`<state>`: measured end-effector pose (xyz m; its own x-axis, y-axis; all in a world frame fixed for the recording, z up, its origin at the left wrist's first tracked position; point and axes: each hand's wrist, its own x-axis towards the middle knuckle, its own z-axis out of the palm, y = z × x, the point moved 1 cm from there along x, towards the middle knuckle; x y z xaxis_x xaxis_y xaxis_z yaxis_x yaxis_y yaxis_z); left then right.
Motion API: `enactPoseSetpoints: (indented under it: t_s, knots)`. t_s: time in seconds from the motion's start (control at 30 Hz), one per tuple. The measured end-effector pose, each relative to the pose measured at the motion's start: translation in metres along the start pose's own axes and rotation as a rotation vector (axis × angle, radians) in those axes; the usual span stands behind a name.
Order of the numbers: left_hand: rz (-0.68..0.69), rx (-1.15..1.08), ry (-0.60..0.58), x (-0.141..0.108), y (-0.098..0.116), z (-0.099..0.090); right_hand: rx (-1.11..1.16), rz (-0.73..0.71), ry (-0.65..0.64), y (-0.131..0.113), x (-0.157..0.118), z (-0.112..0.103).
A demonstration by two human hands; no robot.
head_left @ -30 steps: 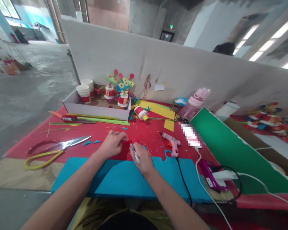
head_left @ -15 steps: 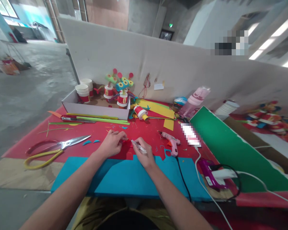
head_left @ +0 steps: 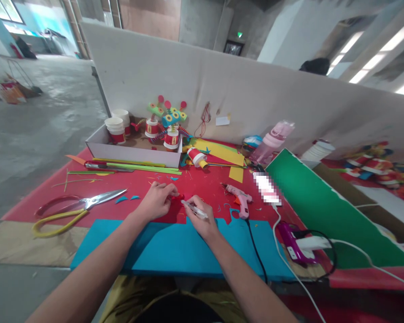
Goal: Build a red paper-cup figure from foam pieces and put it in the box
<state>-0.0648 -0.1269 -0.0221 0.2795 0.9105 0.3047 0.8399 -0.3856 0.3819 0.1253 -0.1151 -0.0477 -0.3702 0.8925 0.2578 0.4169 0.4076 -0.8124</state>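
Observation:
My right hand (head_left: pixel 202 215) is closed around a clear, slim pen (head_left: pixel 195 209), its tip pointing left over the red paper. My left hand (head_left: pixel 158 199) has its fingers bent together at a small red piece (head_left: pixel 178 198), pinched near the fingertips; its exact shape blends with the red table cover. Beneath my forearms lies a blue sheet (head_left: pixel 168 246) along the front edge. To the left rest large scissors (head_left: pixel 87 204) with red and yellow handles, beside small blue scraps (head_left: pixel 121 199). A pink glue gun (head_left: pixel 240 197) lies right of my right hand.
Behind my hands stands a white box (head_left: pixel 134 154) with cups and paper-cup figures. A red cup figure (head_left: pixel 197 157) lies beside yellow paper (head_left: pixel 222 152). Right are a pink bottle (head_left: pixel 272 141), a green panel (head_left: pixel 323 215), a purple power strip (head_left: pixel 296 244) and trailing cables.
The pen tip has shifted slightly left and down, away from the red piece, with my right hand tilting a little. My left hand stays almost in place.

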Motion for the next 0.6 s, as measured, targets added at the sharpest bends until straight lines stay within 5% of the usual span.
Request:
enactPoseSetpoints:
  t_s: [0.27,0.47,0.6]
  knots:
    - [-0.011,-0.016,-0.012,-0.001,0.0,0.001,0.048,0.047,0.367,-0.001,0.007,-0.016]
    - [0.016,0.015,0.089,0.0,0.0,-0.003,-0.182,-0.212,0.272,0.011,0.06,-0.02]
    - [-0.047,0.102,0.109,0.007,0.004,0.002,-0.25,-0.2,0.255,0.032,0.079,-0.016]
